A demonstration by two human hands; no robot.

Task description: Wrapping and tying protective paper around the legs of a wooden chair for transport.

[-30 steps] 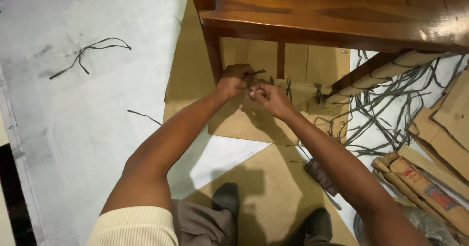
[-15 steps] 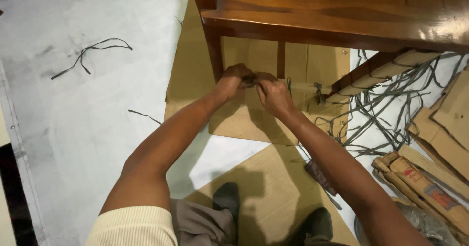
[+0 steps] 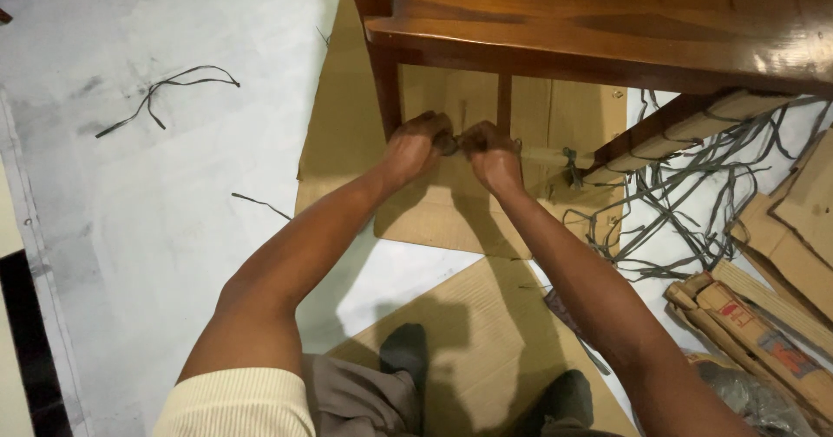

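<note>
A dark strap [image 3: 453,143] is pinched between the two hands just below the wooden furniture frame [image 3: 607,38], beside its front leg [image 3: 388,98]. Only a short piece of the strap is seen between the knuckles; it runs roughly level, from left to right, along the cardboard-wrapped rail [image 3: 547,154] of the frame. The left hand [image 3: 416,140] is curled into a closed grip on the strap's left end, knuckles up, wrist bent slightly down. The right hand [image 3: 493,149] is likewise closed tight on the right end, its fist turned toward the left hand so that the two nearly touch. Both forearms are stretched forward and converge at the strap, the left arm coming out of a cream ribbed sleeve [image 3: 234,402].

Further right along the same rail, a tied strap knot [image 3: 570,161] is seen. To the right of the frame, a tangle of loose dark straps [image 3: 694,194] lies on the floor, with stacked cardboard pieces [image 3: 764,324] beyond it. Flat cardboard sheets [image 3: 486,333] are spread under and in front of the frame. Well left of the frame, a single loose strap [image 3: 165,94] lies on the pale floor [image 3: 130,211].
</note>
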